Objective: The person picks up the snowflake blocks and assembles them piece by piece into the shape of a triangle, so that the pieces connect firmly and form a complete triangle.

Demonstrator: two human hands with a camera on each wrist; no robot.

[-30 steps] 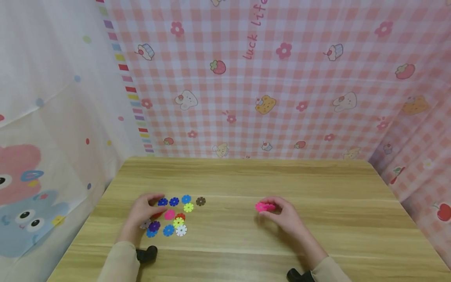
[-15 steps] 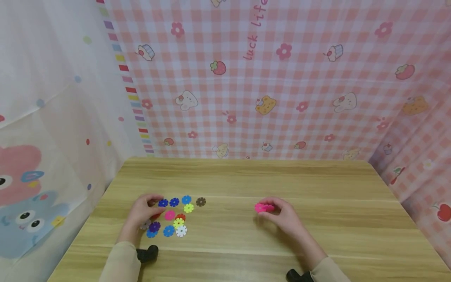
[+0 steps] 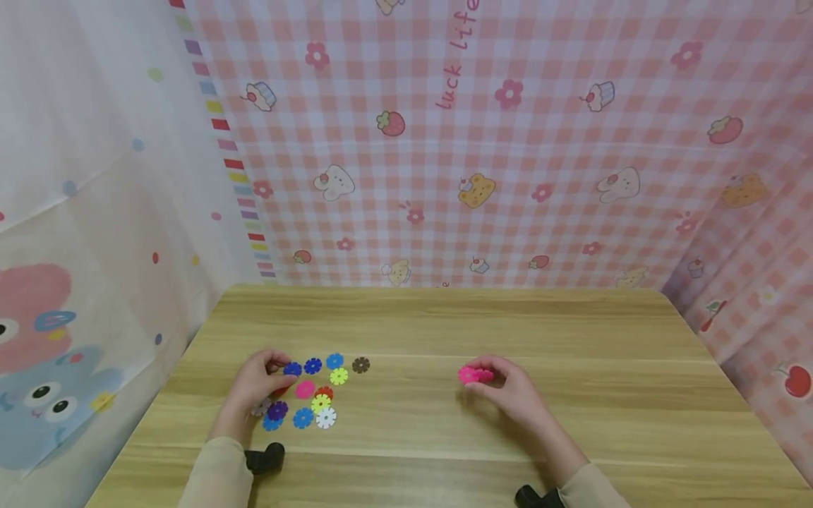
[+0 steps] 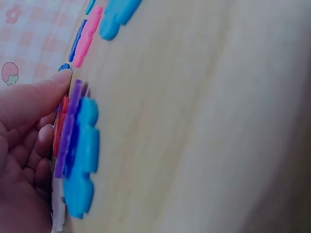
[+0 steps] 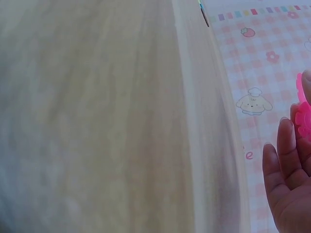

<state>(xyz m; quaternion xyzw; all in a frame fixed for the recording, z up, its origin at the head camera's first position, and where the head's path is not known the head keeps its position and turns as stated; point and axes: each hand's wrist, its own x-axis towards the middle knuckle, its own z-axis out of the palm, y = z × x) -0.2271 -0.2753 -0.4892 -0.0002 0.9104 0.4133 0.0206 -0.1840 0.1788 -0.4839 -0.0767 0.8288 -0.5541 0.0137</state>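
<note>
On the left of the table, my left hand pinches a dark blue notched disc between thumb and fingers at the edge of a group of flat discs. A red disc lies partly hidden under this hand. Near it are a purple disc overlapping a light blue disc, and a pink disc. Right of the table's middle, my right hand holds bright pink notched discs joined together, raised above the wood. The right wrist view shows only part of these pink discs.
Another dark blue disc, a brown disc, a white disc and yellow discs lie flat in the group. A pink checked cloth hangs behind the table, and a white cloth at its left.
My left thumb and fingers have drawn together on the dark blue disc, which now sits slightly tilted and nearer. The right hand stays in place with the pink discs.
</note>
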